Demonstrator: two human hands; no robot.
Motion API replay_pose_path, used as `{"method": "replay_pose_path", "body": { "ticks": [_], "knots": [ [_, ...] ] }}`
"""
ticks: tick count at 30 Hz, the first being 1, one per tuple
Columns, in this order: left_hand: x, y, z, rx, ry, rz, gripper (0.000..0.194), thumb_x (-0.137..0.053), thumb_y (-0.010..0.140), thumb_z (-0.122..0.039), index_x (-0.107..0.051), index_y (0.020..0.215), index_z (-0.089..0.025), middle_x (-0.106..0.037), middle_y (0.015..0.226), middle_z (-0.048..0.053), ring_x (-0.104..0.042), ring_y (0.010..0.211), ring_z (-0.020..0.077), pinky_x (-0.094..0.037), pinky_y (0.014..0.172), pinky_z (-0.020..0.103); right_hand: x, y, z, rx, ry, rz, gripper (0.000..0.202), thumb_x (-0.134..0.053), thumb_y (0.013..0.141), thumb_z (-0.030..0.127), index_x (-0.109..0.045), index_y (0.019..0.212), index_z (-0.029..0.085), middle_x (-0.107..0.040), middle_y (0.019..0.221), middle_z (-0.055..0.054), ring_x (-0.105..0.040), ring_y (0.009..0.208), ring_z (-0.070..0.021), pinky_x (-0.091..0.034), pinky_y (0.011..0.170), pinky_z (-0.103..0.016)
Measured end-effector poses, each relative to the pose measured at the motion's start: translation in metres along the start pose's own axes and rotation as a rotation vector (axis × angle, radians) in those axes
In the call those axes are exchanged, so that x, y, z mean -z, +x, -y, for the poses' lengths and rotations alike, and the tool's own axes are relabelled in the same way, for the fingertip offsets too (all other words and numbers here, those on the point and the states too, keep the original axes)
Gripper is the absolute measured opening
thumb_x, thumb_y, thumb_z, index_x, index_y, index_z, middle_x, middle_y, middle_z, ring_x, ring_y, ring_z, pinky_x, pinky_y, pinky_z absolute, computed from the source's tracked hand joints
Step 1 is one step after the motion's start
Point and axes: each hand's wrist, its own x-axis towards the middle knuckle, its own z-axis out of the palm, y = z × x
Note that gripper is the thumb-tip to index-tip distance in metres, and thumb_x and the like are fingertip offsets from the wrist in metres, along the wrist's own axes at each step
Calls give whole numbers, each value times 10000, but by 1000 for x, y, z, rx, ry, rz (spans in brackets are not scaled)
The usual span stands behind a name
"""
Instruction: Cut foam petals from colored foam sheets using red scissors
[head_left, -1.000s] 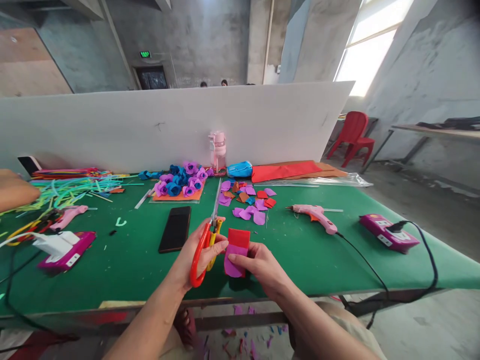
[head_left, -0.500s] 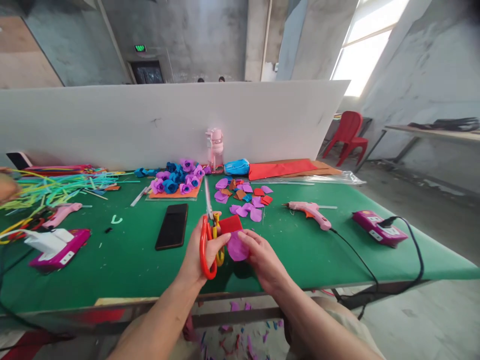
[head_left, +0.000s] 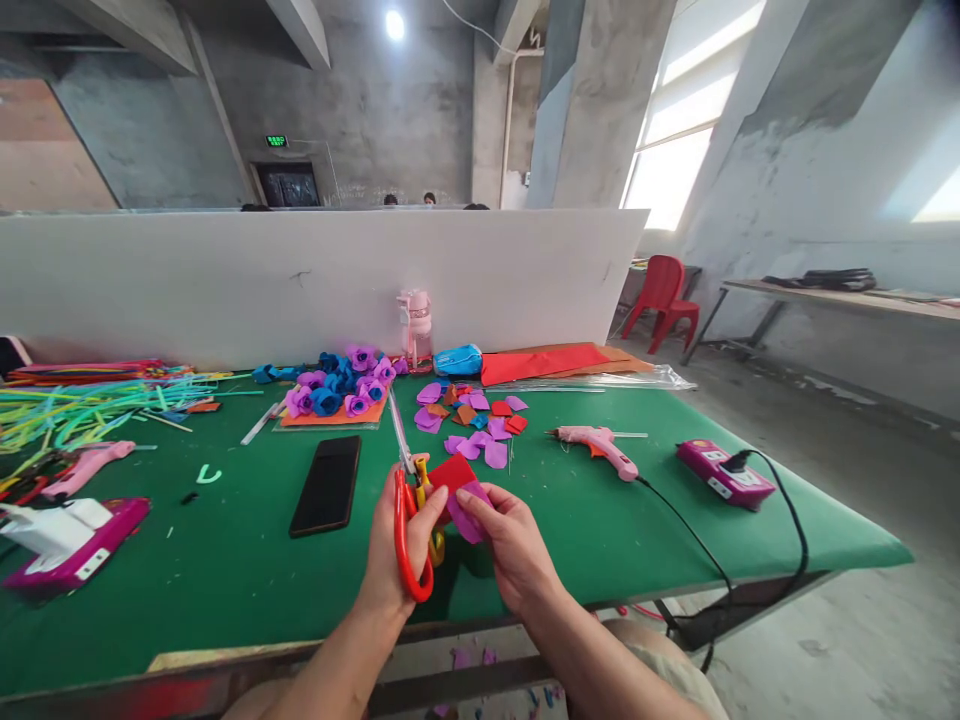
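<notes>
My left hand (head_left: 388, 545) is closed around scissors with red and yellow handles (head_left: 411, 560), their blades pointing away from me. Its thumb and fingers also pinch a red piece (head_left: 450, 476). My right hand (head_left: 517, 545) pinches a purple petal-shaped piece (head_left: 466, 518), which overlaps the red piece at my left thumb. Beyond my hands lie loose purple, red, orange and blue pieces (head_left: 495, 454). Purple and blue flowers (head_left: 327, 401) are heaped on an orange sheet behind the scissor tips.
A black phone (head_left: 325, 486) lies left of my hands. To the right are a pink glue gun (head_left: 598, 446) and a magenta power strip (head_left: 724, 474) with a cable. A pink bottle (head_left: 415, 330) stands by the white partition (head_left: 315, 285). Colourful sticks (head_left: 97, 405) lie left.
The view has tilted up and shifted right. The purple piece has turned and now overlaps the red piece more. A person's hand at the far left edge is gone from view.
</notes>
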Motion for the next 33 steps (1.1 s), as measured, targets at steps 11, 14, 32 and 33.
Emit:
{"method": "replay_pose_path", "body": {
  "ticks": [11,14,32,33],
  "knots": [
    [64,-5,-12,-166,987,500,507,-420,826,-229,-380,1329,-283,-581,1226,58,-568,1089,227,-434,897,308,30,12,48,24,-84,-68,296,-818,537,369,-726,698,139,-665,634,-18,-480,525,-85,-332,493,-207],
    [56,-14,-25,-133,1197,592,482,-362,845,-195,-389,1324,-241,-580,1220,101,-587,1046,252,-441,860,332,30,10,49,0,-90,-45,302,-826,525,366,-719,676,127,-653,629,-20,-466,519,-74,-319,482,-197],
    [37,-16,-30,-238,1416,676,392,-345,821,-77,-366,1180,-234,-619,945,53,-624,729,196,-372,578,259,25,5,40,19,-229,107,305,-749,610,409,-630,577,130,-494,504,21,-319,488,-73,-232,491,-240],
    [37,-16,-30,-243,1417,677,384,-344,825,-80,-366,1176,-234,-620,937,51,-624,723,196,-366,570,259,25,5,41,19,-232,112,308,-748,613,412,-628,577,130,-487,504,23,-314,490,-73,-233,494,-240]
  ]
}}
